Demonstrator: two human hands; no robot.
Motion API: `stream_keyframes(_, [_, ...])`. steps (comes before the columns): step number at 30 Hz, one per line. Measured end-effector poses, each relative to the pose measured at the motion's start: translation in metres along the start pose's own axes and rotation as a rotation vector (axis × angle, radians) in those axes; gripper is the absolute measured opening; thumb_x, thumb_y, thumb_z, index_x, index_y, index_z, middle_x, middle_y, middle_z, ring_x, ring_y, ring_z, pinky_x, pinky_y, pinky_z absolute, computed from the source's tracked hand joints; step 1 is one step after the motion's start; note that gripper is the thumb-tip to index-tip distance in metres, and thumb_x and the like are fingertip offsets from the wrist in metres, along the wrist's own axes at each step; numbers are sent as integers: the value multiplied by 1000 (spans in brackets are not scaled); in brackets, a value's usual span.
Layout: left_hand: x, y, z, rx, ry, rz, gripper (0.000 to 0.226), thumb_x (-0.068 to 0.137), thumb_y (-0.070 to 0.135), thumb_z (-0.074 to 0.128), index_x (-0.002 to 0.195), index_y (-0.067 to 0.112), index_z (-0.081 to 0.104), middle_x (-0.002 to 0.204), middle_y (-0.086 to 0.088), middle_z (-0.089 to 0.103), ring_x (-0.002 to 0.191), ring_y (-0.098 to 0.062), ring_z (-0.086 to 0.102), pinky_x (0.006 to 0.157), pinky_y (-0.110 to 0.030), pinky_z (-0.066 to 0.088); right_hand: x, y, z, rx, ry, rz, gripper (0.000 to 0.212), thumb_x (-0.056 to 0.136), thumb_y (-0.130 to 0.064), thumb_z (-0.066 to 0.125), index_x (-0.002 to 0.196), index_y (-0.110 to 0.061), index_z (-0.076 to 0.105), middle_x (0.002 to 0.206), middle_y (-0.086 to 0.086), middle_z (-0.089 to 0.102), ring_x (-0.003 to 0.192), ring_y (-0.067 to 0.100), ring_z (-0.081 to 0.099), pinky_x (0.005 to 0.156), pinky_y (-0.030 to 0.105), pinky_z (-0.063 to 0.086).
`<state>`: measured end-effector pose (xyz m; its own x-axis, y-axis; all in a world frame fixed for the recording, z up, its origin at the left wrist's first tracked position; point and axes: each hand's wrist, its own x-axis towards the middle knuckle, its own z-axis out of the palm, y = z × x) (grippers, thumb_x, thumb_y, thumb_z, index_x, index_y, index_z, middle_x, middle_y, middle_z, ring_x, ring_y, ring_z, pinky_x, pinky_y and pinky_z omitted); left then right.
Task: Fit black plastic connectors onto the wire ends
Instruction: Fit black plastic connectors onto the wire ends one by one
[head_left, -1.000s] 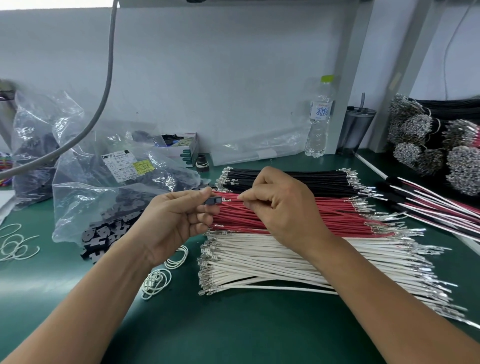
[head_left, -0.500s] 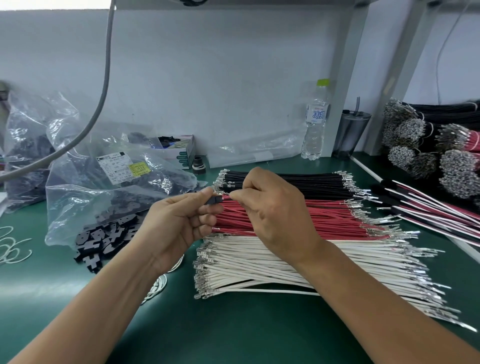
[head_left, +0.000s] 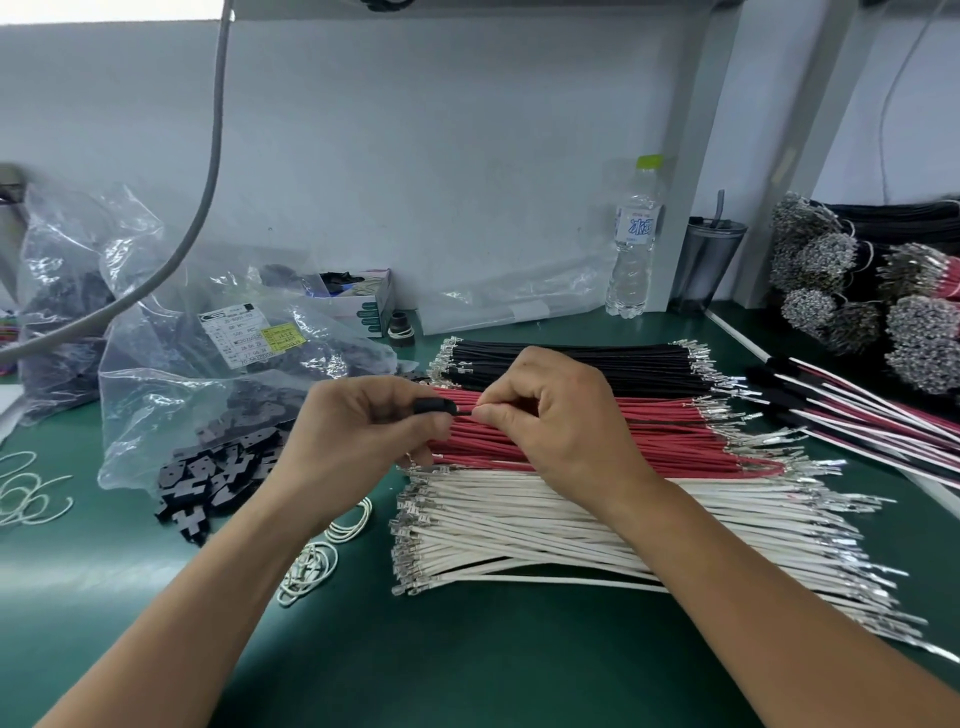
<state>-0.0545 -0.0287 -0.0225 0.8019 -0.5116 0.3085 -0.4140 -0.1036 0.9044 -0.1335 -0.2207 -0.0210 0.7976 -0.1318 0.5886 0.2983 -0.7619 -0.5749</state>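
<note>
My left hand (head_left: 358, 431) pinches a small black plastic connector (head_left: 435, 406) between thumb and fingers. My right hand (head_left: 558, 415) pinches a thin black wire (head_left: 670, 422) right beside the connector, its end at the connector's opening. Both hands hover over three flat rows of cut wires with metal terminals: black wires (head_left: 571, 364) at the back, red wires (head_left: 675, 441) in the middle, white wires (head_left: 597, 530) in front. Loose black connectors (head_left: 218, 478) spill from a clear bag (head_left: 171, 395) on the left.
A green mat (head_left: 467, 649) covers the bench. White loops of cord (head_left: 311, 566) lie near my left forearm. A water bottle (head_left: 635, 244) and a dark cup (head_left: 709, 270) stand at the back. Finished wire sets (head_left: 857, 415) and wire bundles (head_left: 883, 312) fill the right side.
My right hand has drawn a black wire up to the connector held in my left hand. Both hands stay close together over the red wires.
</note>
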Motion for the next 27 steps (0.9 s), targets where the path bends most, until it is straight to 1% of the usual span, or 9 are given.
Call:
stream_keyframes(5, [-1,-3,-4,-3,-37,7,16,73,28,83,88,23,83,70,-8,77,54,-17,69,51,-18,50,-4,-8,6,-40,-43,-84,7,86,-18,77,82,-13,76,80,-8,61,75,8,59,72,33,50])
stream_keyframes(8, [2,-5,-3,-19,-12,23,7,79,15,84,85,18,83,65,-5,75,47,-12,63,48,-13,44,-2,-9,-1,-160,-39,-85,7,88,-29,75,85,-23,77,82,-13,61,78,5,58,71,34,51])
stream_keyframes(12, [5,-7,-1,-10,16,25,13,83,7,82,83,20,83,61,-3,73,44,-7,58,47,-9,41,0,-14,-16,-441,12,-200,7,86,-34,77,91,-31,74,87,-17,55,86,3,48,67,22,41])
stream_keyframes(14, [5,-10,-4,-10,50,16,16,83,8,82,83,24,82,63,-4,74,47,-11,61,47,-11,43,-4,-17,-18,-419,-117,-179,10,83,-41,77,85,-34,72,86,-19,53,84,0,48,69,20,39])
stream_keyframes(16, [7,-13,-6,-4,82,3,15,83,13,83,83,27,82,65,-6,75,50,-14,62,48,-14,43,-13,-17,-13,-379,-328,-64,17,82,-51,74,82,-34,72,83,-21,57,79,-3,53,71,23,43])
stream_keyframes(17, [7,-14,-6,0,89,1,14,83,14,84,83,28,82,64,-6,74,50,-15,63,48,-15,43,-17,-17,-10,-349,-389,-8,17,82,-51,74,83,-34,73,83,-21,60,78,-4,55,71,24,45])
stream_keyframes(19, [8,-15,-5,8,84,0,15,83,14,84,83,28,82,61,-6,73,49,-14,62,48,-15,44,-19,-15,-6,-275,-406,59,11,82,-45,76,83,-34,75,83,-22,63,78,-4,58,72,25,46])
stream_keyframes(22, [8,-18,-3,3,57,-15,14,82,12,85,85,25,82,60,-6,72,48,-12,61,48,-14,44,-17,-14,-5,-261,-415,68,7,85,-38,75,81,-33,74,84,-23,63,81,-4,58,77,28,49])
stream_keyframes(27, [8,-20,-4,18,57,-20,14,82,15,85,86,28,82,63,-7,73,52,-15,63,49,-16,44,-21,-12,-6,-310,-378,27,10,92,-43,65,84,-37,65,88,-23,59,83,-5,55,75,27,45])
